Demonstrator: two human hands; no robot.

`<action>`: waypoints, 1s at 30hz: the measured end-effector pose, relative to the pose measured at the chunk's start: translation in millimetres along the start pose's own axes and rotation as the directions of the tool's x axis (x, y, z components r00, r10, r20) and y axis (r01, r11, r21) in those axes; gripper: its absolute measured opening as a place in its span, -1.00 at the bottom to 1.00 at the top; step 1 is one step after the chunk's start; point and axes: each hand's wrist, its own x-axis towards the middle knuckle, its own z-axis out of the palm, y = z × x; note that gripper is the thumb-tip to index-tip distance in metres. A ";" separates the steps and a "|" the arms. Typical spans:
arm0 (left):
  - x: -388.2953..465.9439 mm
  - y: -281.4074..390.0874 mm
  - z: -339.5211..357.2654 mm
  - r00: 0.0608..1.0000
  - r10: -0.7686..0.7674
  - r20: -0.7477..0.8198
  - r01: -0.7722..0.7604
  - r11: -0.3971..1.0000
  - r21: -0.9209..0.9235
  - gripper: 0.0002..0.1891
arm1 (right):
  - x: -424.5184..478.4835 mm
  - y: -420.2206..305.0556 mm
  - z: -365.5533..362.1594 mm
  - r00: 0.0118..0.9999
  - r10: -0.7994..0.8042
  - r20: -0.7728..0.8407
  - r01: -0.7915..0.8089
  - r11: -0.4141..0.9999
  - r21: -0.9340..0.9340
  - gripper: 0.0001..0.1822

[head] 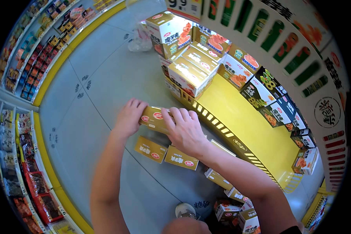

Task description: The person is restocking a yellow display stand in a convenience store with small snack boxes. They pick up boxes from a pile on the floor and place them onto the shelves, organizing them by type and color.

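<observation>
Above the floor, between both hands, is a gold cardboard snack packet box (153,121). Two red-and-white logos show on it; my fingers hide whether it is one box or two side by side. At its left end my left hand (130,117) grips it with the fingers over the top edge. My right hand (185,128) spreads across its right end and covers much of it. Just below lie two more gold boxes, one at the left (151,149) and one under my right wrist (181,158), flat on the grey floor.
A yellow display shelf (237,108) with a slotted front edge runs along the right. Stacked gold-and-white boxes (193,70) stand at its far end, and black-and-white boxes (276,114) line its back. More boxes (228,212) sit near my shoe (185,210). Stocked shelves (41,64) curve along the left.
</observation>
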 end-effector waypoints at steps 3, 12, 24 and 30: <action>-3.0 -6.0 25.9 0.999 -0.031 0.041 0.030 0.999 0.014 -0.37 | -6.8 14.9 25.9 0.996 0.076 0.045 -0.076 0.997 0.011 -0.29; 56.6 54.2 -22.6 0.963 -0.158 -0.217 0.058 0.913 -0.405 -0.13 | -34.0 34.6 26.3 0.965 0.180 0.190 -0.216 0.957 0.194 -0.48; 129.3 139.6 -15.9 0.906 -0.360 -0.222 0.210 0.838 -0.504 0.30 | -72.0 65.4 -47.5 0.900 0.433 0.051 -0.427 0.852 0.302 -0.53; 37.3 116.5 -67.6 0.894 -0.337 -0.294 -0.059 0.564 -0.824 0.16 | -95.8 84.6 -44.2 0.877 0.478 0.049 -0.472 0.839 0.269 -0.53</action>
